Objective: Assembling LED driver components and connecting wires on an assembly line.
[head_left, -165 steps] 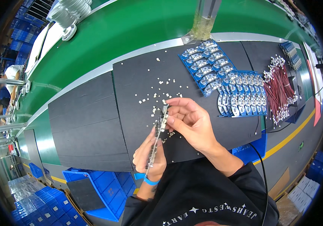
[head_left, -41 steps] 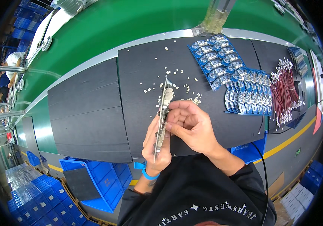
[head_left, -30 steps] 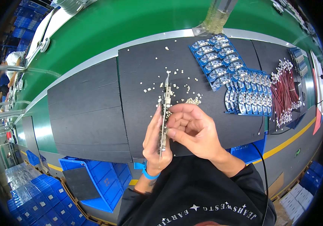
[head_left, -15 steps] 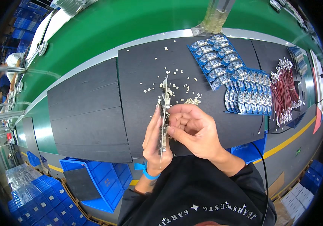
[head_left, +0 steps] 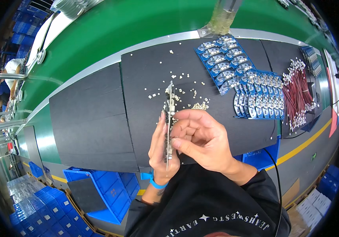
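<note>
A circuit board panel (head_left: pixel 170 118) stands upright, seen almost edge-on, with small parts along its faces. My left hand (head_left: pixel 157 148) grips it from the left near its lower end, with a blue band on the wrist. Against the panel's right side is my right hand (head_left: pixel 203 138), its fingers curled and the thumb touching the board's parts; anything small between the fingertips is hidden. Beyond the hands, small white connectors (head_left: pixel 200 106) lie in a little pile and scattered over the black mat (head_left: pixel 94 114).
Blue circuit board panels (head_left: pixel 258 94) lie at the right of the mat, some in rows. Beside them is a bundle of dark red wires (head_left: pixel 296 94) with white ends. A metal post (head_left: pixel 221 19) rises at the far edge. Blue crates (head_left: pixel 102 189) stand below the near edge.
My right thumb has slid slightly down along the panel toward me. The left hand keeps its grip on the panel, and the whole view has shifted a little.
</note>
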`<state>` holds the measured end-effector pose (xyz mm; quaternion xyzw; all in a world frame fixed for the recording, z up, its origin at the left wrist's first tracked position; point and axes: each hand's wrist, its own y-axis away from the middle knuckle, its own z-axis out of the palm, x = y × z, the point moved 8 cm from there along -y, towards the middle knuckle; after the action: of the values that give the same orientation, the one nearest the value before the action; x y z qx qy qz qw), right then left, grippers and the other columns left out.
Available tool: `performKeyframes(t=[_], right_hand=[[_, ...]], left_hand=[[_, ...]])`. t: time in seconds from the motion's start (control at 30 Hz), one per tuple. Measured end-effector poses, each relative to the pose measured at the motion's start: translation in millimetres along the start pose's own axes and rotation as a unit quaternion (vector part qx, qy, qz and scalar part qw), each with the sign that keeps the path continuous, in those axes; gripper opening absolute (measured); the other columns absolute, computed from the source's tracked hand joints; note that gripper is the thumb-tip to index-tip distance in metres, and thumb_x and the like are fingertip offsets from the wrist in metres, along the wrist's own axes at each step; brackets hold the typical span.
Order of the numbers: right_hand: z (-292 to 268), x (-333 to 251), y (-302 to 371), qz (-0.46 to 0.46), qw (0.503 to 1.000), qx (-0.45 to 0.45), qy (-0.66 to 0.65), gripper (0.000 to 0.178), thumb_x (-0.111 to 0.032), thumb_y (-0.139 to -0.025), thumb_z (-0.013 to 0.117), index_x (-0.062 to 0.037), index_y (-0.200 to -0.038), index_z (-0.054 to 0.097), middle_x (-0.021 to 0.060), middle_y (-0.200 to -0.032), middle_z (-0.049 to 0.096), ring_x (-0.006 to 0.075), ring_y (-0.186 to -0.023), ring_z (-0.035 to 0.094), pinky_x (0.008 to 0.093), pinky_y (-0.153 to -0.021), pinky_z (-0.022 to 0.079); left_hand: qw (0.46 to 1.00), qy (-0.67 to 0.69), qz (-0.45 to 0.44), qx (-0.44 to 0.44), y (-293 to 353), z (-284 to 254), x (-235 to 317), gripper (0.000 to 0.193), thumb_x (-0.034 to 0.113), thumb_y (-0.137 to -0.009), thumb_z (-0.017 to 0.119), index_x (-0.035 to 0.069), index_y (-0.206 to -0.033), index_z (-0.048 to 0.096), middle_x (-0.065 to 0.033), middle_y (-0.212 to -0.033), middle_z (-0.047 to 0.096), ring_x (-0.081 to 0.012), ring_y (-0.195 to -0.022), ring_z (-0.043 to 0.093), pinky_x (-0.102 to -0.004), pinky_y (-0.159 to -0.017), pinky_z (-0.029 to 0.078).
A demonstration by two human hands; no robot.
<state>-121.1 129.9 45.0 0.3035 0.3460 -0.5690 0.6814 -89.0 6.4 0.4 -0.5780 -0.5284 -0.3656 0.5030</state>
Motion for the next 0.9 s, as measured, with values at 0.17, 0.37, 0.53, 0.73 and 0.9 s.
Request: performKeyframes(t=[0.17, 0.37, 0.53, 0.73, 0.9], right_hand=[[0, -1, 0, 0.001, 1.0, -0.015, -0.004, 0.043, 0.008, -0.084, 0.061, 0.0037, -0.124, 0.045, 0.0041, -0.091, 0.058, 0.0089, -0.084, 0.059, 0.0223, -0.076, 0.049], [-18, 6, -4, 0.028, 0.991, -0.003, 0.131, 0.038, 0.004, -0.082, 0.065, 0.0004, -0.119, 0.053, 0.0047, -0.093, 0.059, 0.0096, -0.087, 0.059, 0.022, -0.076, 0.049], [-36, -4, -7, -0.118, 0.882, 0.061, 0.452, 0.038, -0.004, -0.079, 0.068, 0.0003, -0.114, 0.056, 0.0164, -0.11, 0.057, 0.0283, -0.102, 0.057, 0.0366, -0.083, 0.046], [-54, 27, -2, 0.019, 0.991, 0.121, 0.058, 0.034, -0.003, -0.091, 0.057, 0.0059, -0.123, 0.048, 0.0148, -0.112, 0.06, 0.0173, -0.1, 0.059, 0.0276, -0.085, 0.048], [-85, -17, 17, -0.07, 0.978, 0.194, 0.018, 0.03, -0.002, -0.093, 0.054, 0.0066, -0.121, 0.05, 0.011, -0.102, 0.065, 0.0136, -0.086, 0.062, 0.0255, -0.078, 0.05]], left_hand=[[0.999, 0.009, 0.031, 0.014, -4, 1, 3, 0.035, -0.002, -0.087, 0.053, -0.011, -0.121, 0.052, -0.031, -0.125, 0.051, -0.0441, -0.115, 0.053, -0.0471, -0.098, 0.042], [0.987, 0.116, -0.065, 0.088, -3, -15, -6, 0.037, -0.008, -0.087, 0.053, -0.01, -0.124, 0.048, -0.0183, -0.12, 0.058, -0.0243, -0.109, 0.056, -0.0338, -0.096, 0.042], [0.968, 0.214, -0.036, 0.129, -4, -27, -5, 0.055, -0.013, -0.083, 0.054, -0.006, -0.135, 0.036, -0.019, -0.133, 0.046, -0.0279, -0.121, 0.048, -0.0405, -0.103, 0.036], [0.875, 0.465, -0.115, 0.068, -10, -5, 3, 0.066, -0.016, -0.079, 0.051, 0.001, -0.14, 0.032, -0.0183, -0.138, 0.04, -0.0307, -0.128, 0.041, -0.0508, -0.106, 0.032], [0.904, 0.403, -0.111, -0.09, -14, 24, 6, 0.067, -0.008, -0.082, 0.056, -0.002, -0.142, 0.025, -0.0195, -0.142, 0.035, -0.0336, -0.134, 0.033, -0.0492, -0.109, 0.027]])
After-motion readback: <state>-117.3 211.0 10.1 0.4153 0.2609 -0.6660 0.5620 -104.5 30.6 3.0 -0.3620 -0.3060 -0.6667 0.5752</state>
